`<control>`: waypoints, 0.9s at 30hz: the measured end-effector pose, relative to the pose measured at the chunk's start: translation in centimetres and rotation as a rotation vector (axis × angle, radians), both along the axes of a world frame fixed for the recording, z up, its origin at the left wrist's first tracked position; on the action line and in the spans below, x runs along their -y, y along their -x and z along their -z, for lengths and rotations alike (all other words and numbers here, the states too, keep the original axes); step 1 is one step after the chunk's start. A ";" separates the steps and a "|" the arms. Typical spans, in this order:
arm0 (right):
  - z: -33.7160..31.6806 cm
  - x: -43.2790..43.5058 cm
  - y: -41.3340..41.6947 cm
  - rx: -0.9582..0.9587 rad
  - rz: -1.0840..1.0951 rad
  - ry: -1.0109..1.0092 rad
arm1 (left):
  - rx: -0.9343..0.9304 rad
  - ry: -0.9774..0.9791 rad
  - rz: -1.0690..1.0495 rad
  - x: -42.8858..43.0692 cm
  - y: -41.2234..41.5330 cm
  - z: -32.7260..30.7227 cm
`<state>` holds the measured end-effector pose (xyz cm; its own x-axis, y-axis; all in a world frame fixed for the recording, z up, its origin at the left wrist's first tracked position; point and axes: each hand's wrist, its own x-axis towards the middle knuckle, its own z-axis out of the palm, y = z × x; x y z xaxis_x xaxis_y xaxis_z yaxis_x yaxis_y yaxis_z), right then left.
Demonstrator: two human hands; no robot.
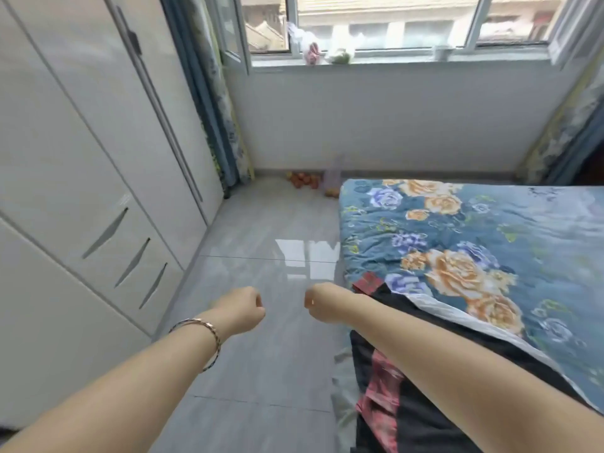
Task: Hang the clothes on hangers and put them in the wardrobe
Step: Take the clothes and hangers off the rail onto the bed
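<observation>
I see my two bare arms reaching out over the gray floor (261, 354). My left hand (243, 310) is curled into a loose fist with nothing in it. There is a thin bracelet (209, 335) on that wrist. My right hand (322, 304) is curled the same way, and it holds nothing that I can see. The two fists are near each other but not touching.

Under my right arm, at the near edge of the bed, lies a heap of clothes (382, 397). It is black with red and pink checked parts. It lies on the bed and hangs over the side. I see no hanger on it.

The bed has a blue quilt (457, 243) with big orange and purple flowers on it. It fills the right side.

On the left stands the white wardrobe (65, 158). Its tall doors are shut. Low down it has three drawers (130, 253) with thin slanted slots.

Farther off, on the floor by the far wall, is a small pile of orange fruit (304, 180). A blue flowered curtain (212, 93) hangs in the far left corner. Above the wall is a window (392, 24), and some small things sit on its sill. They are too blurry for me to name.
</observation>
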<state>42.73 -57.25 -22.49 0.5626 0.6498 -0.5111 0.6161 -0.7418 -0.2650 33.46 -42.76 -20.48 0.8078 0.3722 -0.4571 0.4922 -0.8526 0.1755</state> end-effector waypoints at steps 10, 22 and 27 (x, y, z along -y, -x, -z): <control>-14.2 -31.9 14.7 0.140 -0.447 -0.124 | 0.197 -0.236 -0.553 -26.4 20.9 -11.7; -24.2 -56.5 33.4 0.207 -0.955 -0.550 | 0.257 -0.443 -1.145 -42.4 43.0 -19.9; -29.1 -65.1 39.0 0.141 -1.098 -0.710 | 0.342 -0.564 -1.341 -47.6 47.6 -24.7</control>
<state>3.70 7.81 6.62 -0.4073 0.9011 0.1487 0.8594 0.4333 -0.2716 -14.18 4.88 4.18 -0.2331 0.9636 0.1313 0.9481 0.1951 0.2512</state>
